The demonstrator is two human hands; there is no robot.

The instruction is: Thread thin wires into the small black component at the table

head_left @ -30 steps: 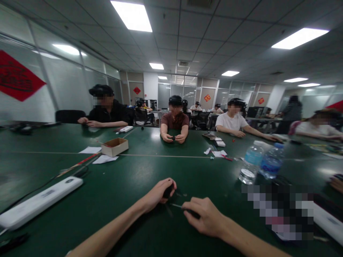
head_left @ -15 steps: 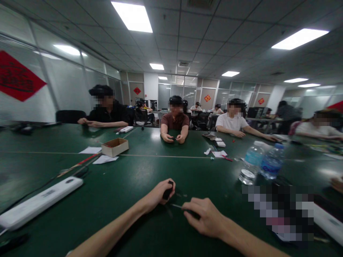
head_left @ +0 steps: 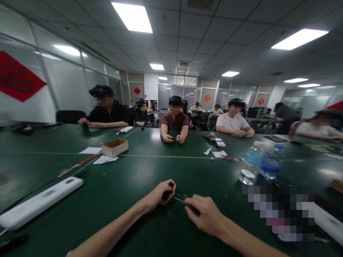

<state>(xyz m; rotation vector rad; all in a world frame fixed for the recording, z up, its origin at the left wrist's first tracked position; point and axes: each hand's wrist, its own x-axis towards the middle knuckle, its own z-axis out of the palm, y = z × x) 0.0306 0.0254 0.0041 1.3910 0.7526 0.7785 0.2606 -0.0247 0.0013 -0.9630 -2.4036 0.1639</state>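
Observation:
My left hand (head_left: 157, 192) is closed around a small black block-like object (head_left: 168, 191), held upright just above the green table (head_left: 139, 228). Most of that object is hidden by my fingers. To its right, my right hand (head_left: 207, 216) grips what looks like a screwdriver (head_left: 193, 209), with a dark handle and a thin metal shaft. The shaft points left and slightly away from me, its tip close to the black object; whether they touch I cannot tell. A small clear piece, too faint to name, shows just beyond the shaft.
A white power strip (head_left: 44, 201) lies at left, near a cardboard box (head_left: 115, 147) and paper (head_left: 105, 159). Two water bottles (head_left: 252, 162) stand at right, beside a pixelated patch and another white strip (head_left: 327, 217). Several people sit across the table.
The screwdriver's shaft has shifted slightly away from me and angles more steeply toward the black object. My left hand has barely moved. Across the table, a person in white has drawn an arm back.

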